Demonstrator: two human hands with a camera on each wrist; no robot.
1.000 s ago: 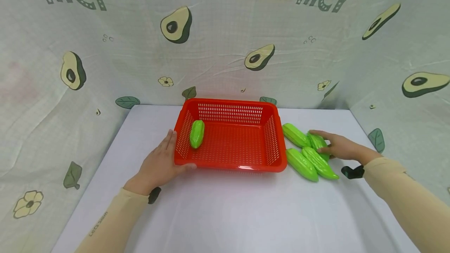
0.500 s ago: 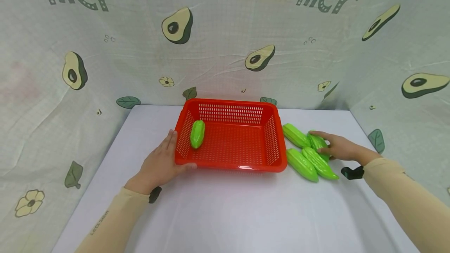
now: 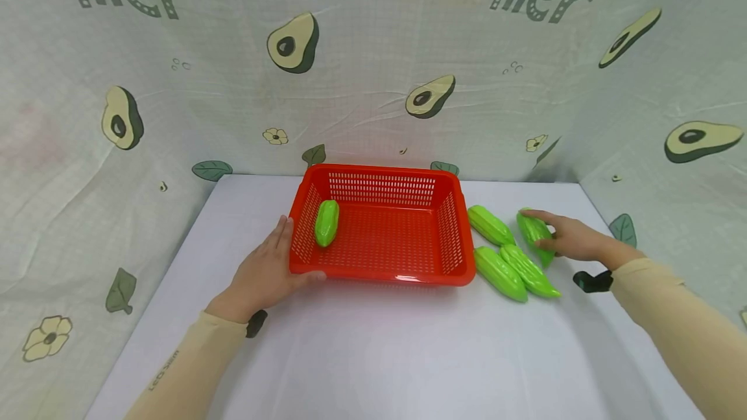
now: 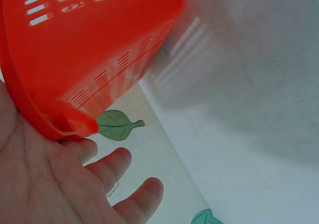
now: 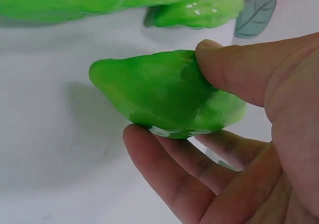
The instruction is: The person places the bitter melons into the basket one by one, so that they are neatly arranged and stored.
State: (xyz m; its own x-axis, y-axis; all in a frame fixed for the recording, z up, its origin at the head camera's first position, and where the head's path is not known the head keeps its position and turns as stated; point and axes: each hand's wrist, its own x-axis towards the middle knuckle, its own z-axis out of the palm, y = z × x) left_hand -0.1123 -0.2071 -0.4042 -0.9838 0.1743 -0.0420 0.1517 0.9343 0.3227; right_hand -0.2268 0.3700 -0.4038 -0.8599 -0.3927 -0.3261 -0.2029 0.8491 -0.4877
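Observation:
In the head view my right hand [image 3: 574,237] pinches a glossy green ridged vegetable [image 3: 533,233] between thumb and fingers. The right wrist view shows this vegetable [image 5: 154,92] with its tapered end pointing left, thumb on one side and fingers on the other. My left hand [image 3: 265,271] rests against the left front corner of a red plastic basket [image 3: 382,273], its fingers straight. In the left wrist view the palm touches the basket's rim [image 4: 22,99] and the fingers extend past it. Another green vegetable [image 3: 327,223] lies inside the basket, by its left wall.
Three similar green vegetables lie right of the basket: one at the back [image 3: 490,224], one in front [image 3: 500,274] and one beside it [image 3: 528,271]. A white table [image 3: 379,355] bears everything. Behind and beside it hangs a pale cloth [image 3: 362,83] printed with avocados.
My right hand has drawn its vegetable right and slightly back, away from the other vegetables; a gap now shows between them. The left hand and the basket stay put.

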